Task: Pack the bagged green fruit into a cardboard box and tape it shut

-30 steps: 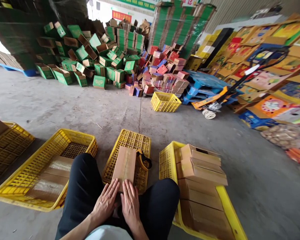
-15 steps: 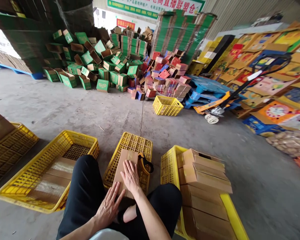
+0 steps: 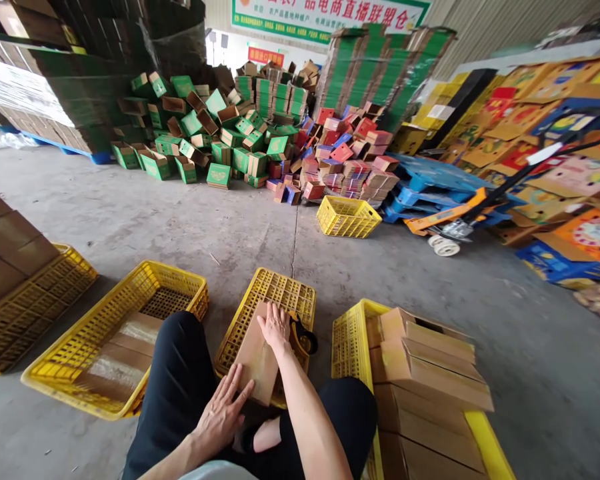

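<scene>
A flat brown cardboard piece [image 3: 257, 363] lies on an upturned yellow crate [image 3: 270, 300] between my knees. My right hand [image 3: 276, 327] rests flat on its far end, fingers stretched out. My left hand [image 3: 223, 413] lies flat at its near left corner, fingers spread. A tape dispenser [image 3: 305, 339] with a black and orange body sits on the crate just right of my right hand.
A yellow crate [image 3: 353, 340] at my right holds stacked folded brown boxes [image 3: 425, 367]. Another yellow crate [image 3: 175, 283] at my left holds flat cardboard. Farther left is a third loaded crate [image 3: 45, 293]. Piles of green and red boxes [image 3: 260, 140], a small yellow basket [image 3: 347, 217] and a pallet jack [image 3: 450, 230] stand beyond.
My right hand slid forward along the cardboard from its near end to its far end. My left hand stayed at the near corner. My view tilted up and shifted left.
</scene>
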`<state>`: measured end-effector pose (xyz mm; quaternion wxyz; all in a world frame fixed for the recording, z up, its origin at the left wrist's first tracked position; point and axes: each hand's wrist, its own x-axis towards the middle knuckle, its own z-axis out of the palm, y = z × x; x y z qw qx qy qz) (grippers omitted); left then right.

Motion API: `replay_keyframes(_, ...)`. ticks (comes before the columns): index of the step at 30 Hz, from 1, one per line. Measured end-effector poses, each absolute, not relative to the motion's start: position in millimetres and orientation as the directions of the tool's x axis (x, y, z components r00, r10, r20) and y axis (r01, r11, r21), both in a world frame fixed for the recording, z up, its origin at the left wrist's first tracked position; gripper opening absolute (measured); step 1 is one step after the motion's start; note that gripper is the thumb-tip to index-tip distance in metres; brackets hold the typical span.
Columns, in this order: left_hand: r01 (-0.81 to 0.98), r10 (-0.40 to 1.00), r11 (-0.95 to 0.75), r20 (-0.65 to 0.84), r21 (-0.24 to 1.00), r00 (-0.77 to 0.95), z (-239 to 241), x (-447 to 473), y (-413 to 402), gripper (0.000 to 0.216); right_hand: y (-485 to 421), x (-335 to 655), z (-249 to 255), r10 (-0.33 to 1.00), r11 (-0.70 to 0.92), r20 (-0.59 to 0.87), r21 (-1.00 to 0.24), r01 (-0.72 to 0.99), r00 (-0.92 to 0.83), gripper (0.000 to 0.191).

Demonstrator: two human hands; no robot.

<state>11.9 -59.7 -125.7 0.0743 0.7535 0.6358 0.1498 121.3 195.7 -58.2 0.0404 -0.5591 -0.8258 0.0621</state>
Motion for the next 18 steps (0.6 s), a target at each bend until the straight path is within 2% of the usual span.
replay_keyframes(5,0.878,0.982,0.002,0.167,0.479,-0.093,-150.7,-0.4,-73.9,0.098,188.1,131.9,-53.0,0.98,0.2,0.011,-0.106,0.974,-0.2,0.062)
replay_keyframes(8,0.822,0.979,0.044,0.139,0.568,-0.148,-166.7,1.4,-68.1,0.092,184.3,139.2,-50.5,0.99,0.141,0.006,-0.103,0.985,-0.141,0.056)
replay_keyframes(15,0.722,0.955,0.092,0.143,0.686,-0.258,-175.2,-15.7,-31.9,0.096,133.8,189.9,-67.4,0.993,0.113,-0.018,-0.101,0.988,-0.115,0.05)
replay_keyframes(16,0.711,0.959,0.099,0.124,0.696,-0.255,-172.5,-18.0,-26.1,0.097,119.9,198.0,-76.0,0.993,0.116,-0.003,-0.102,0.988,-0.117,0.053)
replay_keyframes(18,0.709,0.961,0.127,0.092,0.694,-0.262,-163.9,-20.0,-13.4,0.099,90.6,210.4,-96.2,0.988,0.11,0.127,-0.151,0.982,-0.091,0.062)
